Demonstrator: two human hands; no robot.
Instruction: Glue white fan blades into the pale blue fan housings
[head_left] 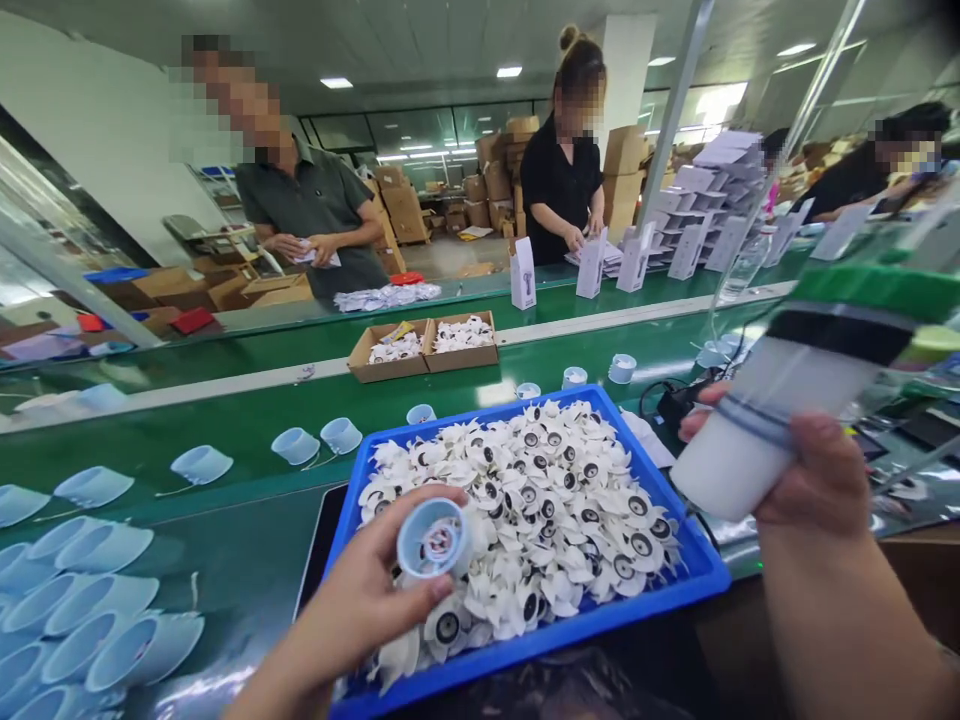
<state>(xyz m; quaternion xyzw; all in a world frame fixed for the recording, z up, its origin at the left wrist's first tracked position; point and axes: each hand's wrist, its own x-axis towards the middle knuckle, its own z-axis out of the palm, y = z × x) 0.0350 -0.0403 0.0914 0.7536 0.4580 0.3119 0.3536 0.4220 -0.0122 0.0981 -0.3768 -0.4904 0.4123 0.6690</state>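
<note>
I have the left hand (375, 585) clamped on a light-blue cup (415, 528) above the blue tray (600, 632), right hand (817, 475) gripping a white bottle (772, 420). Looks mid-batch: held cup shows wiring, no visible impeller; white impellers (525, 495) heaped, more blue cups (146, 640) left.

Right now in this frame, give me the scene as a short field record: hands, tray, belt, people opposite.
Left hand: grips a light-blue cup, contents unclear
Right hand: grips a tilted, green-topped white container
Blue tray: heaped with white fan impellers, dark-hubbed
Green belt: spaced light-blue cups; two open cardboard boxes of white parts beyond
Opposite: person in grey shirt; person in black shirt
</note>
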